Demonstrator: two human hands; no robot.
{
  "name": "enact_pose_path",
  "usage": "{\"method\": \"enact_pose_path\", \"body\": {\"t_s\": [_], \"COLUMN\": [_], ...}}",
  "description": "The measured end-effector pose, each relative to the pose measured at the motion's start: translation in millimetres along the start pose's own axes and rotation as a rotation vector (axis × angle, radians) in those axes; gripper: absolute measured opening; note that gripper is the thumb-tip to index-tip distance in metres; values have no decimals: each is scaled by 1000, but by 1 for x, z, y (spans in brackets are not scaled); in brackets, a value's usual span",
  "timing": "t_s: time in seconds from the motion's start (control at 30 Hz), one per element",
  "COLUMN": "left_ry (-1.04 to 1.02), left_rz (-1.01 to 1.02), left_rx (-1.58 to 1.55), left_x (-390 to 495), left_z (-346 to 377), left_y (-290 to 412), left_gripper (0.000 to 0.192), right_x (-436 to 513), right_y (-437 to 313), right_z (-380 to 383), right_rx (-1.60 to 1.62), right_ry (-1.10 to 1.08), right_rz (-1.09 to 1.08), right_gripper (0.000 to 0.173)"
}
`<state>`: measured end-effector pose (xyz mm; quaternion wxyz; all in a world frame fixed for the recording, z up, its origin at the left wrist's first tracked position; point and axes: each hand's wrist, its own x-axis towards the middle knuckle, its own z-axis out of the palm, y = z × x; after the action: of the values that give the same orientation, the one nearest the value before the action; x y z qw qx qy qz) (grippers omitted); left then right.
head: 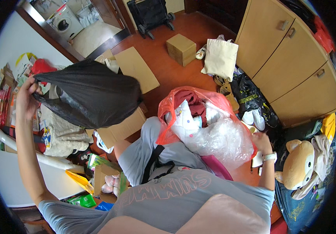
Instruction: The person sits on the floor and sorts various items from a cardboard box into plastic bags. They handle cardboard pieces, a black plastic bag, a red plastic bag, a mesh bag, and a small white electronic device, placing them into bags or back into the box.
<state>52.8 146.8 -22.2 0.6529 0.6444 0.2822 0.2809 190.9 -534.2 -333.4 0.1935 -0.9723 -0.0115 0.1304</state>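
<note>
My left hand, raised at the left, grips a black plastic bag by its gathered end. The bag hangs out sideways above cardboard flaps. On the right, my right hand is at the rim of a red plastic bag; its fingers are partly hidden, so its hold is unclear. That red bag stands open before me with dark red cloth, white patterned cloth and crumpled clear plastic wrap in and over it.
An open cardboard box lies under the black bag. Ahead are a small closed carton, a cream tote bag and shoes. Wooden cabinets line the right, near a plush toy dog. A box with packed items stands lower left.
</note>
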Motion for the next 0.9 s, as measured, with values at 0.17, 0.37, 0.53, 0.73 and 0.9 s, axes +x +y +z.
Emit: {"method": "enact_pose_path", "body": {"t_s": [0.17, 0.37, 0.53, 0.73, 0.9], "left_ry": [18, 316, 420, 457, 496], "left_rz": [58, -63, -195, -220, -213], "left_rx": [124, -44, -70, -64, -73], "left_x": [8, -4, -36, -66, -77], "left_z": [-49, -146, -198, -232, -248], "left_y": [-31, -43, -72, -104, -115], "left_gripper": [11, 18, 20, 14, 15], "right_x": [-12, -17, 6, 11, 3], "right_y": [44, 41, 12, -33, -85], "right_z": [29, 40, 30, -23, -47], "right_rx": [717, 1333, 944, 810, 977], "right_ry": [-422, -491, -263, -283, -270], "right_rz": [240, 192, 215, 209, 79], "right_gripper": [51, 40, 39, 37, 37]}}
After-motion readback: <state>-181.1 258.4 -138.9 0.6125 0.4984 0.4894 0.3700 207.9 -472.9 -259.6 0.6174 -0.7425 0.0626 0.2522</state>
